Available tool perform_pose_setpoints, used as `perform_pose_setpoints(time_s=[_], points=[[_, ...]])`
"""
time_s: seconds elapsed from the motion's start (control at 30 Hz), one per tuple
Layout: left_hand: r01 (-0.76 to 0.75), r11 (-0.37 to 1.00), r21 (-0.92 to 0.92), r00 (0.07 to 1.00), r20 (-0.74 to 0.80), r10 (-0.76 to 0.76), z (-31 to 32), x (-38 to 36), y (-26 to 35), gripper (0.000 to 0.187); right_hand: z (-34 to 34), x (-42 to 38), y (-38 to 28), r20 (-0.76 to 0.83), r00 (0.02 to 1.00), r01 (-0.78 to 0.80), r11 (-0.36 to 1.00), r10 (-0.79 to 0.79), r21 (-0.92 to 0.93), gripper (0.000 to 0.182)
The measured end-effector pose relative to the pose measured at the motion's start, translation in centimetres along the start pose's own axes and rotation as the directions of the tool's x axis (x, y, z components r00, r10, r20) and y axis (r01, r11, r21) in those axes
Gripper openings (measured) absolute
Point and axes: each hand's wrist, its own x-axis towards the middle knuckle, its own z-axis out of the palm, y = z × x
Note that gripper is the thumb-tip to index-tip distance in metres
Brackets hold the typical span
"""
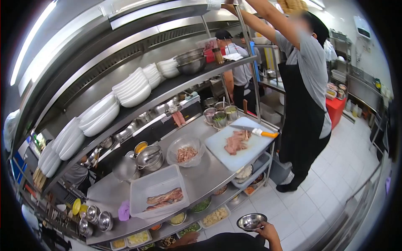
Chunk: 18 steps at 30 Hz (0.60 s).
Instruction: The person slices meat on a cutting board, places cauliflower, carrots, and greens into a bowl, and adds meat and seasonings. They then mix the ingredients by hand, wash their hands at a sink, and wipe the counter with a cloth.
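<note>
My right hand (266, 231) grips the rim of a shiny metal bowl (251, 222), held low over the tiled floor at the bottom. Near the bottom edge my left hand (186, 239) is partly seen beside the lower shelf; its fingers are not clear. On the steel counter (197, 175) stands a clear plastic tub (159, 184) with strips of meat (165, 199). Behind it is a clear bag-lined bowl (172, 151) of chopped meat (186, 154). A white cutting board (222, 146) bears sliced meat (237, 141) and a knife with an orange-yellow handle (268, 134).
A co-worker in a black apron (299, 108) stands at the counter's right end, arms raised to the top shelf. White plates (130, 88) fill the overhead shelf (159, 93). Food containers (214, 217) sit below the counter. Small metal bowls (105, 221) stand at left.
</note>
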Motion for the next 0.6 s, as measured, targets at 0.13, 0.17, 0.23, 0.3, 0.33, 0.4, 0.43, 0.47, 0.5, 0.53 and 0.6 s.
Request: perform_pose_setpoints(time_s=[0.13, 0.17, 0.23, 0.3, 0.33, 0.4, 0.43, 0.47, 0.5, 0.53, 0.6], points=[[0.467, 0.872, -0.151, 0.878, -0.038, -0.477, 4.2, 6.7, 11.2, 0.069, -7.3, 4.3, 3.5, 0.004, 1.000, -0.027, 1.000, 0.027, 0.015, 0.038], [0.466, 0.881, -0.084, 0.880, -0.059, -0.472, 4.7, 7.5, 13.4, 0.077, -8.8, 5.3, 4.2, -0.003, 0.999, -0.036, 0.999, 0.036, 0.013, 0.038], [0.475, 0.874, -0.105, 0.868, -0.109, -0.485, 5.4, 8.0, 15.6, 0.075, -11.1, 7.3, 5.6, -0.032, 0.998, -0.063, 0.998, 0.062, -0.015, 0.039], [0.505, 0.855, -0.117, 0.847, -0.123, -0.517, 5.3, 7.8, 14.6, 0.075, -12.3, 9.1, 7.2, -0.094, 0.995, -0.038, 0.999, 0.038, 0.004, 0.039], [0.498, 0.861, -0.105, 0.854, -0.113, -0.508, 5.3, 6.8, 14.6, 0.074, -12.5, 9.9, 7.9, -0.129, 0.991, -0.026, 1.000, 0.028, 0.016, 0.039], [0.481, 0.874, -0.075, 0.870, -0.085, -0.486, 4.9, 5.2, 14.2, 0.072, -12.6, 10.9, 8.9, -0.135, 0.990, -0.033, 0.999, 0.037, 0.037, 0.039], [0.535, 0.839, -0.101, 0.834, -0.097, -0.543, 5.1, 4.5, 13.7, 0.065, -12.5, 11.1, 9.1, -0.150, 0.989, -0.012, 0.998, 0.020, 0.054, 0.038], [0.587, 0.799, -0.128, 0.793, -0.106, -0.600, 5.5, 3.7, 13.0, 0.058, -12.3, 11.1, 9.1, -0.163, 0.987, 0.007, 0.997, 0.005, 0.072, 0.038], [0.638, 0.754, -0.155, 0.747, -0.112, -0.655, 5.9, 2.9, 12.4, 0.053, -12.3, 11.1, 8.8, -0.121, 0.992, -0.019, 0.997, 0.028, 0.075, 0.038], [0.593, 0.787, -0.169, 0.785, -0.095, -0.612, 6.0, 2.4, 11.8, 0.056, -12.3, 11.1, 8.3, -0.080, 0.996, -0.044, 0.996, 0.051, 0.078, 0.038], [0.498, 0.845, -0.194, 0.854, -0.060, -0.517, 5.9, 1.0, 10.4, 0.065, -11.6, 10.8, 8.2, -0.021, 0.997, -0.076, 0.994, 0.078, 0.079, 0.038]])
